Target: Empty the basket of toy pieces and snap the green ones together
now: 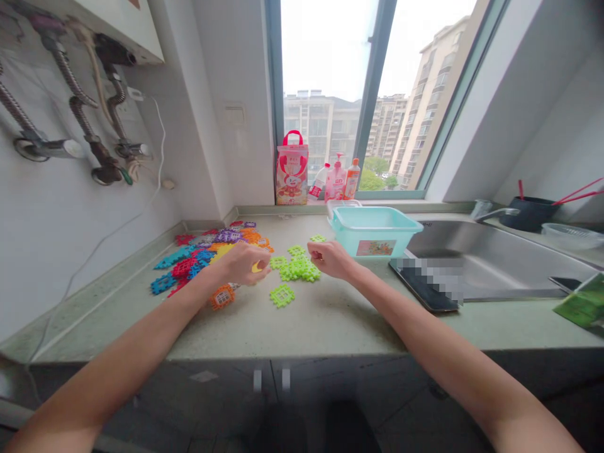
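Yellow plastic tile (256,267) sits pinched in the left hand (241,263); the right hand (331,258) curls its fingers shut beside clustered lime-green lattice tiles (298,269).

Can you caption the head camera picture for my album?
The left hand holds a yellow piece, the right hand sits by the green pieces on the countertop, colourful pile and teal tub nearby.

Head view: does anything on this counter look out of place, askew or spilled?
Nothing is spilled or broken. Coloured plastic tiles lie in a loose heap on the counter, with green tiles between the left hand and right hand. One dark flat device lies askew at the sink rim, seemingly overhanging the basin.
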{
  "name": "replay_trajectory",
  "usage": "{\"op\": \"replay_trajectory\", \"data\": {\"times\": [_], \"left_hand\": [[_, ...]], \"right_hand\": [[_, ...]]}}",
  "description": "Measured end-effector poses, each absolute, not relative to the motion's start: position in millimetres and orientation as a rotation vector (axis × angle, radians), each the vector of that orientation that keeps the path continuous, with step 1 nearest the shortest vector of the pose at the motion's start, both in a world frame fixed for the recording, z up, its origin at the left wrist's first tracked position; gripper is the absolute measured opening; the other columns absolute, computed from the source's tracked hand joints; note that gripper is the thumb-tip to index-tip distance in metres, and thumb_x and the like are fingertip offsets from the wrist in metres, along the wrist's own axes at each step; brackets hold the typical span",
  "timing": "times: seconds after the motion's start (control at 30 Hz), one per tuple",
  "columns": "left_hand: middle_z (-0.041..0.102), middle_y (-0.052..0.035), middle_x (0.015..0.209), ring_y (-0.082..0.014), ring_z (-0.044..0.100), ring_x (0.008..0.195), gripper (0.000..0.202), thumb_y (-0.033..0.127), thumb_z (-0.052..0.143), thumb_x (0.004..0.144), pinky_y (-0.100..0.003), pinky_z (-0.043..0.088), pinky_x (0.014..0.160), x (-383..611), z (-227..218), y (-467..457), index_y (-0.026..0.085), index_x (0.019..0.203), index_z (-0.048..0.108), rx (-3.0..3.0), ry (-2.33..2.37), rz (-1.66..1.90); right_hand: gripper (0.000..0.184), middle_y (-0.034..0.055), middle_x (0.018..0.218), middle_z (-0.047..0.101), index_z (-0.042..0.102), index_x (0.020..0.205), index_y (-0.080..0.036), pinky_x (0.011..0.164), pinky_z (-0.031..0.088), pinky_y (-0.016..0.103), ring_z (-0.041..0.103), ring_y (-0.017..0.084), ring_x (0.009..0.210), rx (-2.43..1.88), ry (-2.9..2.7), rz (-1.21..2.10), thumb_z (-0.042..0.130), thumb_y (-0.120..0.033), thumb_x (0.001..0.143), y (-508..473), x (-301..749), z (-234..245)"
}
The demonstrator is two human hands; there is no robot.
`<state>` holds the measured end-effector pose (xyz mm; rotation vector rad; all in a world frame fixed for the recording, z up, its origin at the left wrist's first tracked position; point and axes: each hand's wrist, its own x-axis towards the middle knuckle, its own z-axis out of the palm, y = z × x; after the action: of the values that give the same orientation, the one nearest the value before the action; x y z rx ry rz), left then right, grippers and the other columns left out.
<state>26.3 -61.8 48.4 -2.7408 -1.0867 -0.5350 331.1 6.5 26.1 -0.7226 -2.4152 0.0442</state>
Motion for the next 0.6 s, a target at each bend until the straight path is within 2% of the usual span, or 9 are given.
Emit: {"op": "replay_trajectory", "data": {"times": [0.07, 0.13, 0.2, 0.3, 0.37, 0.5, 0.6], "left_hand": [[0.07, -0.0011, 0.082, -0.0163, 0.062, 0.073, 0.009, 0.03, 0.069, 0.084, -0.028, 0.044, 0.07, 30.7, 54.0, -67.3, 0.022, 0.086, 0.067, -2.847, -1.041, -0.494], [0.072, -0.0019, 0.088, -0.0179, 0.065, 0.079, 0.02, 0.032, 0.073, 0.081, -0.028, 0.046, 0.076, 39.3, 56.4, -73.6, 0.023, 0.099, 0.072, -2.959, -0.994, -0.43], [0.07, 0.0, 0.084, -0.018, 0.065, 0.078, 0.032, 0.033, 0.077, 0.077, -0.028, 0.046, 0.077, 49.2, 56.4, -79.4, 0.025, 0.108, 0.074, -3.031, -0.99, -0.359], [0.066, 0.0036, 0.075, -0.018, 0.064, 0.075, 0.046, 0.039, 0.084, 0.071, -0.028, 0.045, 0.076, 60.1, 55.7, -85.1, 0.028, 0.115, 0.074, -3.079, -1.022, -0.268], [0.066, 0.005, 0.073, -0.0175, 0.063, 0.072, 0.053, 0.041, 0.086, 0.069, -0.028, 0.044, 0.074, 62.9, 55.5, -86.6, 0.028, 0.119, 0.074, -3.095, -1.051, -0.215], [0.064, 0.0061, 0.071, -0.016, 0.061, 0.068, 0.047, 0.037, 0.084, 0.069, -0.028, 0.044, 0.072, 62.3, 54.9, -87.7, 0.029, 0.115, 0.075, -3.072, -1.125, -0.189], [0.067, 0.0035, 0.08, -0.0168, 0.063, 0.073, 0.037, 0.037, 0.084, 0.069, -0.028, 0.046, 0.075, 60.6, 55.1, -88.1, 0.028, 0.104, 0.076, -3.036, -1.122, -0.227]], "right_hand": [[0.012, -0.0006, 0.079, 0.063, 0.064, 0.091, -0.02, 0.065, 0.033, 0.025, 0.052, 0.014, 0.068, -0.762, -2.427, 0.055, 0.061, -0.014, 0.081, 3.9, 331.8, 28.8], [0.026, 0.0032, 0.094, 0.068, 0.068, 0.111, -0.02, 0.075, 0.04, 0.027, 0.06, 0.017, 0.082, -0.819, -2.463, 0.069, 0.068, -0.025, 0.085, 2.4, 332.5, 29.9], [0.038, 0.0071, 0.102, 0.069, 0.069, 0.122, -0.018, 0.085, 0.044, 0.031, 0.063, 0.021, 0.092, -0.905, -2.507, 0.073, 0.071, -0.039, 0.09, 2.0, 332.8, 29.2], [0.053, 0.012, 0.111, 0.068, 0.072, 0.125, -0.017, 0.091, 0.046, 0.034, 0.064, 0.025, 0.1, -0.989, -2.575, 0.077, 0.072, -0.057, 0.09, 1.9, 331.9, 26.4], [0.058, 0.013, 0.113, 0.068, 0.073, 0.125, -0.017, 0.091, 0.046, 0.035, 0.065, 0.026, 0.102, -1.0, -2.598, 0.076, 0.073, -0.062, 0.089, 1.7, 330.5, 24.6], [0.049, 0.0106, 0.108, 0.069, 0.076, 0.118, -0.019, 0.089, 0.046, 0.034, 0.066, 0.025, 0.1, -0.982, -2.612, 0.096, 0.074, -0.059, 0.089, 2.2, 328.3, 22.4], [0.044, 0.0092, 0.107, 0.069, 0.077, 0.114, -0.019, 0.086, 0.045, 0.032, 0.066, 0.023, 0.095, -0.967, -2.604, 0.1, 0.074, -0.056, 0.09, 3.2, 328.4, 22.3]]}}
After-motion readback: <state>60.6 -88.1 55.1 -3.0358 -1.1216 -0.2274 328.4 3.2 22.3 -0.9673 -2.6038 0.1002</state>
